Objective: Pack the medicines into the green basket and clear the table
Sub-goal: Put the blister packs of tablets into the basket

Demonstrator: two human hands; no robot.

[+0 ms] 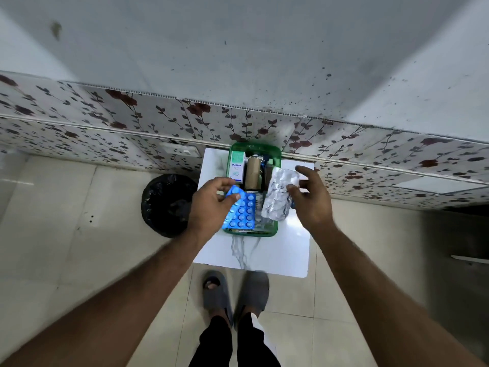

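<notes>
- A small white table [277,250] stood against a floral-patterned wall panel [105,120], and its visible top was bare around the basket.
- A bin lined with a black bag [164,205] sat on the floor just left of the table.
- The green basket [275,229] rested on the table's far half, already holding a white-and-green medicine box [237,165] and a brown box [252,172] standing upright.
- My left hand [211,205] pinched a blue blister strip [242,211] at its upper corner, over the basket's near left part.
- My right hand [311,197] held a silver blister strip [280,196] by its right edge, fingers narrowly closed on it, above the basket's right side.
- Both strips looked light, thin and slightly bendy, with slick foil; I judged that an edge pinch suited them better than pressing on the tablet bubbles.
</notes>
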